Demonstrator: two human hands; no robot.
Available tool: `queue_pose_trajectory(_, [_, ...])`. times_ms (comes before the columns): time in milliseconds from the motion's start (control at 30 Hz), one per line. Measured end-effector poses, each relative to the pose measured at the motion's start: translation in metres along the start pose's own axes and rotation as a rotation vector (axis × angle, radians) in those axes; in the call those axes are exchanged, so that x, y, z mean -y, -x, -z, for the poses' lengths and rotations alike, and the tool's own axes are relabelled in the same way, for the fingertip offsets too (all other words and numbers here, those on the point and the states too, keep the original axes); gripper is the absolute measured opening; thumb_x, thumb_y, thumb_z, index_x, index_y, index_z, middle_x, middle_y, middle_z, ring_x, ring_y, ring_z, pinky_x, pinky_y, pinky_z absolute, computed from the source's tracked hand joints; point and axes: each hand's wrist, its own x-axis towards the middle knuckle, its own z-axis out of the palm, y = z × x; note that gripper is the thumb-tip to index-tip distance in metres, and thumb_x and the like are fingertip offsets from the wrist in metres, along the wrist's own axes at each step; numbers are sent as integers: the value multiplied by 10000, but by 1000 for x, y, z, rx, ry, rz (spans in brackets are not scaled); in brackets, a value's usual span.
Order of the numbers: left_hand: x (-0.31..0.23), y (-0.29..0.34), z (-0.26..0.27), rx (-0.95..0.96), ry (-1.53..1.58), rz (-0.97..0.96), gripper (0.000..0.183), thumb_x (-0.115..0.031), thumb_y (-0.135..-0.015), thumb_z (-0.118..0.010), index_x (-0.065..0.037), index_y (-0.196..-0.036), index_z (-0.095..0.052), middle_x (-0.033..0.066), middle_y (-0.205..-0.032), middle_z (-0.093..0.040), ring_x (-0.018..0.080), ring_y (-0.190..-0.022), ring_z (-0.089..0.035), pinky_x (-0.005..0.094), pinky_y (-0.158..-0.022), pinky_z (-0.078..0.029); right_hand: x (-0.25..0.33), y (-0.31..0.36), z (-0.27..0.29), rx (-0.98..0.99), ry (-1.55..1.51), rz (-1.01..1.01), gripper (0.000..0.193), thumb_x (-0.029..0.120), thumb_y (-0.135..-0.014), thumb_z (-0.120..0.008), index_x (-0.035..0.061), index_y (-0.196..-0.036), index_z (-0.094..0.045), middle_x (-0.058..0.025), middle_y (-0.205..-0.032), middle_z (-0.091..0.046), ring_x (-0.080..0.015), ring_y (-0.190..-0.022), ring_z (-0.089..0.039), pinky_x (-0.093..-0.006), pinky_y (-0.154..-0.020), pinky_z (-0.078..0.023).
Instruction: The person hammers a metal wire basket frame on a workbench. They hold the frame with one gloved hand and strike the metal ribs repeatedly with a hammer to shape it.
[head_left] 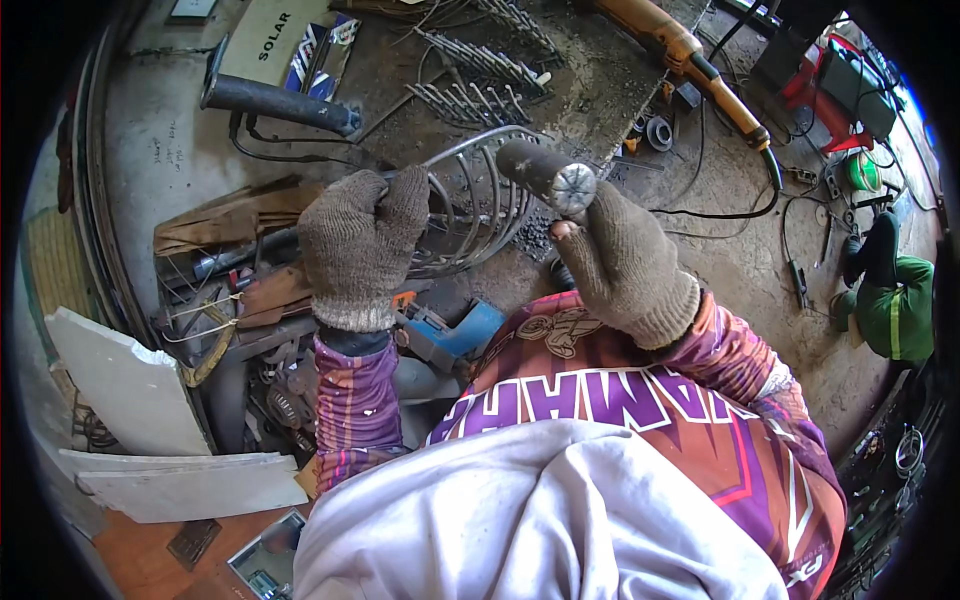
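Note:
My left hand, in a brown knit glove, is closed on the near left end of a cage of curved grey metal rods. In my right hand, gloved the same way, is a short dark metal cylinder. Its bright round end, scored with radiating grooves, faces up toward me. The cylinder's far end overlaps the right side of the rods; whether it touches them I cannot tell. A fingertip shows bare through the right glove.
An orange power tool with a cord lies far right of centre. A dark pipe and several ridged metal pieces lie ahead. Near my left forearm is a blue tool. Pale boards stand left. A person in green trousers is at right.

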Motion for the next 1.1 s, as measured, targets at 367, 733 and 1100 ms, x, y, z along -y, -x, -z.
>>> queue_pose_trajectory(367, [-1,5,0,-4,52,3,458,-392,-934,-698,-8,-698,-619,161,-625,-538,320,-558,-548,425,-557,-423,7,-2,5,107,120,3,379,241,-979,-627,-1,-1265,-569,-218,-1045,-702,-337,-861,-704,-434,-721,-556])
queue_pose_trajectory(733, [26,0,-11,-21,30,22,478,-443,-936,-687,-9,-740,-649,172,-652,-591,320,-598,-598,411,-591,-461,-7,4,10,-85,-74,-111,284,284,-1001,-606,43,-1149,-574,-199,-834,-685,-402,-795,-701,-470,-699,-529])
queue_pose_trajectory(1100, [50,11,-18,-48,209,91,434,-388,-945,-697,13,-781,-685,173,-659,-614,327,-598,-613,420,-588,-451,-26,11,8,-58,-342,-216,305,295,-1047,-559,8,-1149,-571,-151,-810,-681,-300,-754,-698,-397,-688,-515])
